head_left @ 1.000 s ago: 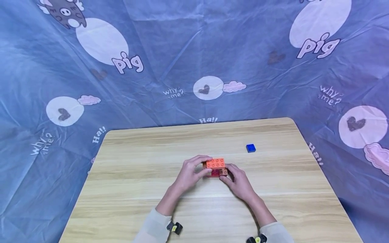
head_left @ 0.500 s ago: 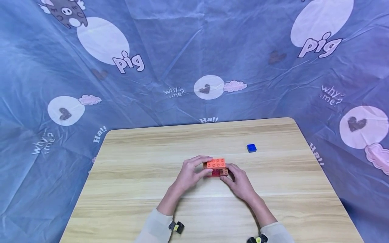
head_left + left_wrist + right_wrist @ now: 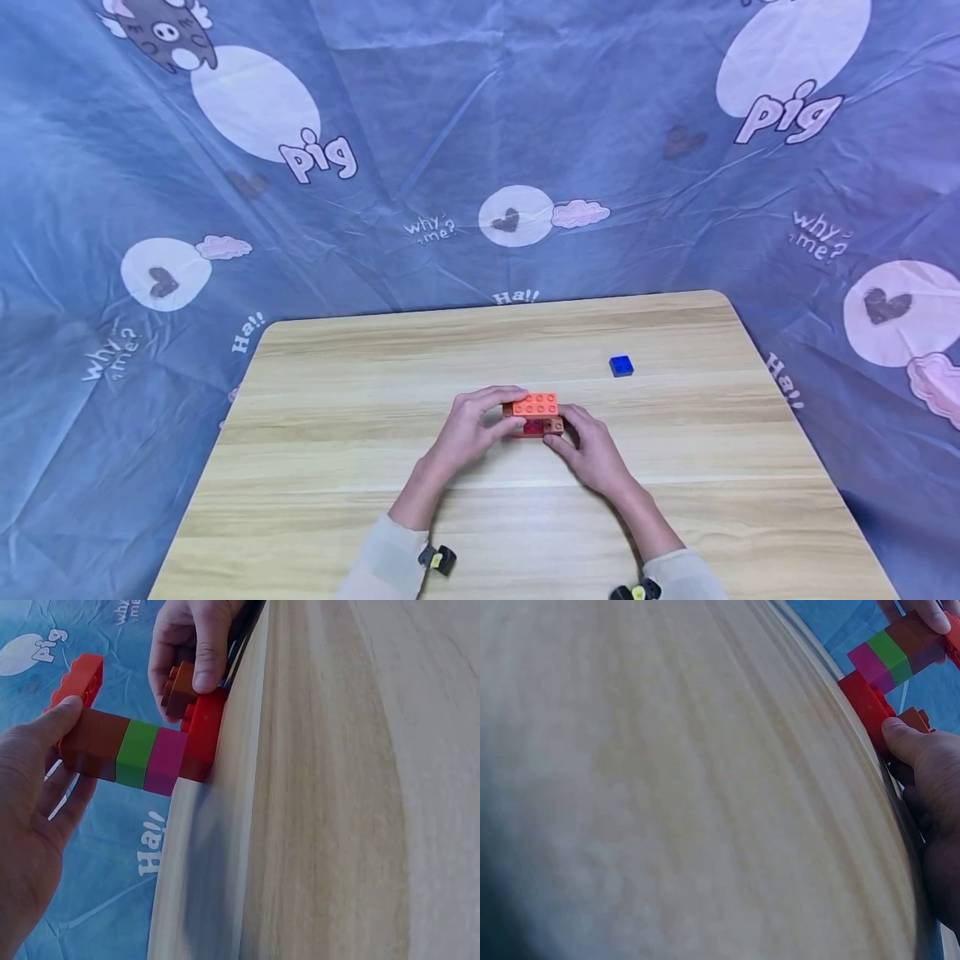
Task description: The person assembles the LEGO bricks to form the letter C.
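Observation:
Both hands are on one structure of toy building blocks, which stands on the table. A long red block (image 3: 204, 735) is its base. At one end a magenta block (image 3: 166, 761), a green block (image 3: 136, 752) and brown blocks (image 3: 90, 742) rise from it. An orange block (image 3: 536, 406) sits on top and juts over the base. My left hand (image 3: 459, 433) pinches the upper part of this column, thumb near the brown and orange blocks. With thumb and fingers, my right hand (image 3: 596, 454) grips the base's other end, at a small brown block (image 3: 553, 426).
A blue block (image 3: 621, 366) lies apart, farther back and to the right on the wooden table (image 3: 360, 383). Behind the table hangs a blue printed cloth (image 3: 405, 108). Each wrist wears a small dark camera strap (image 3: 438, 560).

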Motion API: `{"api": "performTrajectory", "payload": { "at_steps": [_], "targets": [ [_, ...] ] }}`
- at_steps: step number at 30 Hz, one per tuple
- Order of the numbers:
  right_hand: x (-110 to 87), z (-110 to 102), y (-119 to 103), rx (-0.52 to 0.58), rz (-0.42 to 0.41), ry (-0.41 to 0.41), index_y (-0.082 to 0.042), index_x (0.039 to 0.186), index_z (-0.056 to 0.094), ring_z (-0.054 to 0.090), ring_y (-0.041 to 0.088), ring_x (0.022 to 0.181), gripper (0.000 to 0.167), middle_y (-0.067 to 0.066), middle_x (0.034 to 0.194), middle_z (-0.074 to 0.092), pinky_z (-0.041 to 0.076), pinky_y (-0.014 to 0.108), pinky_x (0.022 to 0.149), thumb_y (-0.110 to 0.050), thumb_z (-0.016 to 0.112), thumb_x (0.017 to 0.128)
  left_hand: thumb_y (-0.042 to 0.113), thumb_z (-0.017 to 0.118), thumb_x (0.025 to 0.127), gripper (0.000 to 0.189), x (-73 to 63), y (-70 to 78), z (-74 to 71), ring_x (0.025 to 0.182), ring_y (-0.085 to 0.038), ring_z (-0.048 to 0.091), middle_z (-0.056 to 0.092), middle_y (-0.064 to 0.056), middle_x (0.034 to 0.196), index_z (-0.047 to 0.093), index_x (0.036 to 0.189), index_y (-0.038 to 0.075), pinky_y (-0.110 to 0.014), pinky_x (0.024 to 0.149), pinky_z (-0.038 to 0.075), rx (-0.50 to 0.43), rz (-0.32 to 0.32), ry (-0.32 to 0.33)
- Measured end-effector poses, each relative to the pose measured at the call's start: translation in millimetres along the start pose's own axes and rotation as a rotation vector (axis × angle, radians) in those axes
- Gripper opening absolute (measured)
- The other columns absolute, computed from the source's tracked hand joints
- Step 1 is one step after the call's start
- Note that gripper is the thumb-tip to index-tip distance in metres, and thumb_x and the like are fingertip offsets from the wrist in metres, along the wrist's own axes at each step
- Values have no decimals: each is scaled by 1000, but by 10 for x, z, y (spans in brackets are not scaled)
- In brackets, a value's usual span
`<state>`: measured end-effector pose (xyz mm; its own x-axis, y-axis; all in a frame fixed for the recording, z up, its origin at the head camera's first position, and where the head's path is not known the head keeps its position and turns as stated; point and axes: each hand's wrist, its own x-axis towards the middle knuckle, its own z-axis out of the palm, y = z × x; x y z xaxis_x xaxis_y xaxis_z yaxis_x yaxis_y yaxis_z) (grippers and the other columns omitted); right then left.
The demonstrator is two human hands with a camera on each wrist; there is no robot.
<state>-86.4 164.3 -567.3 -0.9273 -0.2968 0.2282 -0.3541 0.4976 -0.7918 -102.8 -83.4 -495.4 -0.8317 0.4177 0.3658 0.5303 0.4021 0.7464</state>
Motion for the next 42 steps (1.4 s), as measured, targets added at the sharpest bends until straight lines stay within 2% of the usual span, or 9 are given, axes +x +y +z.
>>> {"api": "performTrajectory", "payload": {
  "at_steps": [8, 15, 33, 42],
  "targets": [
    [2, 19, 12, -13, -36, 33, -9, 134, 68, 70, 29, 118, 50, 7, 123, 74, 55, 51, 105, -10, 86, 88, 19, 82, 93, 40, -28, -27, 21, 126, -17, 68, 73, 2, 134, 74, 132, 18, -33, 111, 52, -5, -4, 11],
    [-6, 17, 7, -4, 1, 8, -10, 136, 68, 69, 29, 121, 48, 7, 126, 73, 54, 50, 108, -13, 85, 90, 18, 83, 92, 41, -39, -41, 37, 126, -19, 69, 73, 0, 134, 74, 131, 16, -33, 110, 53, 1, 22, 24],
    [-5, 1, -6, -3, 2, 0, -10, 136, 67, 68, 30, 123, 48, 8, 127, 73, 53, 50, 109, -14, 84, 91, 17, 83, 93, 39, -40, -62, 45, 126, -18, 68, 73, -1, 134, 74, 131, 13, -29, 111, 51, 11, 70, 26],
    [4, 17, -4, 0, -14, 6, -10, 136, 67, 68, 29, 122, 48, 7, 127, 73, 54, 50, 108, -13, 85, 91, 14, 84, 91, 42, -35, -57, 46, 124, -18, 69, 74, 0, 131, 73, 131, 15, -34, 111, 53, -26, 29, 31]
  ]
}}
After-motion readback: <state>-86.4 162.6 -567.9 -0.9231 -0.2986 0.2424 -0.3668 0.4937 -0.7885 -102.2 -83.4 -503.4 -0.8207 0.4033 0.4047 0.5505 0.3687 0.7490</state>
